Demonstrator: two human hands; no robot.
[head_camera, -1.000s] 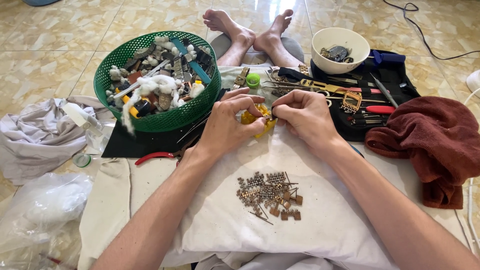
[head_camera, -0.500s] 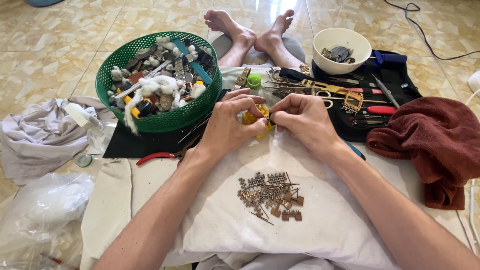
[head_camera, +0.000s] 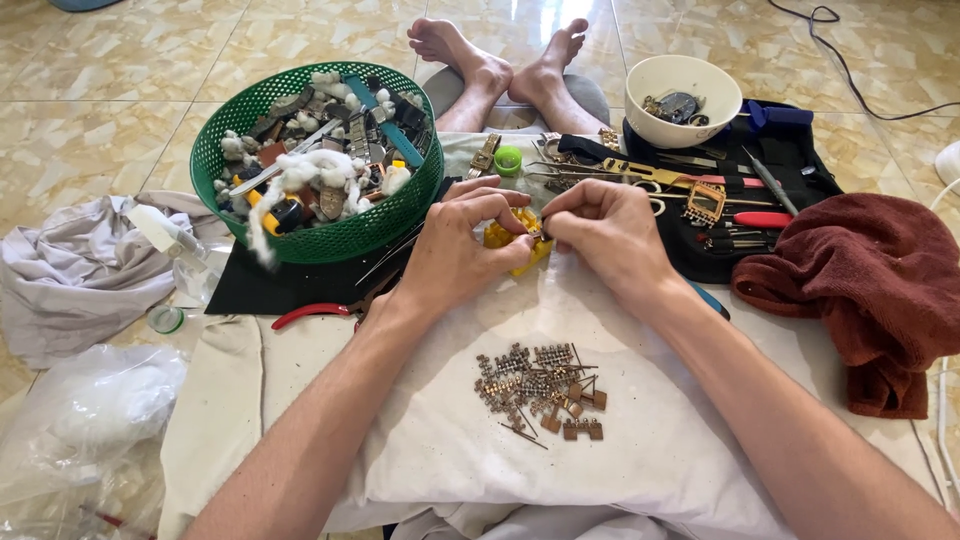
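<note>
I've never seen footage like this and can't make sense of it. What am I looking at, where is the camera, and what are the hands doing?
There is no machine here. The camera sits on a person's head and looks down, so the two bare arms coming in from the bottom edge are the wearer's own, and the bare feet at the top are theirs too.

The left hand and right hand meet over a small yellow object, pinching at it together; what it is exactly is too hidden to tell.

They work over a white cloth spread on a tiled floor. On it lies a pile of small brown metal pieces. Behind are a green basket full of mixed small parts, a white bowl, a black tool roll with hand tools, red-handled pliers and a dark red towel.
</note>
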